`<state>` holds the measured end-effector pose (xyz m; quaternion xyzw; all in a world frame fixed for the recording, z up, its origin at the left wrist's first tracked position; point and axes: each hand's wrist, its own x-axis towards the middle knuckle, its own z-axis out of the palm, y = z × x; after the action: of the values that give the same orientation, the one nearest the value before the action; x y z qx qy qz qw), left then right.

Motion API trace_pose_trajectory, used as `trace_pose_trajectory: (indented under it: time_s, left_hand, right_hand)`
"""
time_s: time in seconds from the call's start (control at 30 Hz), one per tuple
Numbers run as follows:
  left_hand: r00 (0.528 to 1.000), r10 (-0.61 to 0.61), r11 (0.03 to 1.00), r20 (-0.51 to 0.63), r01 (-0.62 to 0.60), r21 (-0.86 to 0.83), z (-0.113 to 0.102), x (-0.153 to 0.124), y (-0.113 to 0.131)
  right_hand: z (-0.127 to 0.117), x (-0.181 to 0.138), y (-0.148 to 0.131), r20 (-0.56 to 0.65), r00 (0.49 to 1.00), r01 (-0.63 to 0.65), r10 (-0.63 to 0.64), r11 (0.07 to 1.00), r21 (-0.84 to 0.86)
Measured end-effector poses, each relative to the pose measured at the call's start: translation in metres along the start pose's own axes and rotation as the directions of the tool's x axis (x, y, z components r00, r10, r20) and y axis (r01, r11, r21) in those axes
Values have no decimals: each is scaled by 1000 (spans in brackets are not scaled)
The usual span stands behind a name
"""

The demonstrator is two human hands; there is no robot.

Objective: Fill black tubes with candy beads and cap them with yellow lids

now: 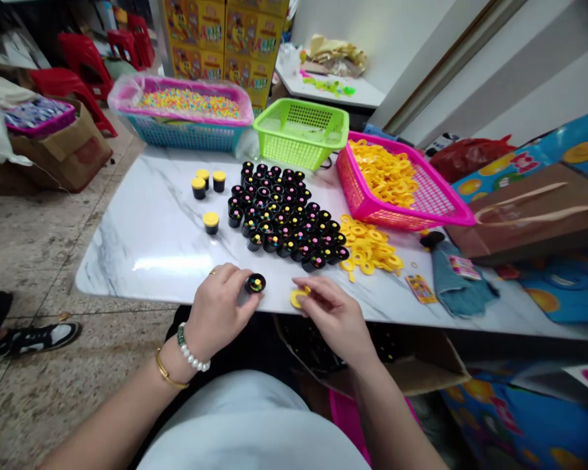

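My left hand [224, 300] is closed round a small black cup [255, 283] at the table's near edge; coloured bits show inside the cup. Between the fingertips of my right hand [336, 313] is a yellow lid [298, 297], a little to the right of that cup. Beyond my hands, several open black cups [284, 215] with coloured bits stand close together. Left of them are several cups capped with yellow lids, one of them a capped cup [210, 223] nearer to me. Loose yellow lids [370, 247] lie piled to the right of the open cups.
A pink basket [402, 217] of yellow pieces stands at the right, beside a green basket [298, 140]. Back left is a blue basket [186, 136] of coloured beads. A denim item [458, 281] and a paper bag [529, 215] lie right. Below the table is an open carton [421, 365].
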<state>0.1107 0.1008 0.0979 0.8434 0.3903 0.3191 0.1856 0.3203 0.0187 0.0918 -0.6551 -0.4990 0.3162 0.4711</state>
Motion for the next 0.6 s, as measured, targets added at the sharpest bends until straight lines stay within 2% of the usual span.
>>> trace_pose_trajectory:
  time_s: [0.1,0.2,0.27,0.47,0.6]
  left_hand:
    - [998,65,997,-13,-65,-32,8,-3,6]
    - [998,65,996,16,-64,-61,14,1,6]
    - [998,56,996,27,-54,-66,15,2,4]
    - [998,43,999,36,-42,-35,16,-1,3]
    - [997,39,999,66,-37,-20,16,-1,3]
  right_hand:
    - [1,2,-3,-50,995,-84,87,995,60]
    - [2,6,-12,46,968,-246,245,913,324]
    - [5,10,-20,114,950,-312,292,846,432]
    - [30,21,-33,125,957,-290,262,858,423]
    - [42,22,-33,96,953,-302,287,876,375]
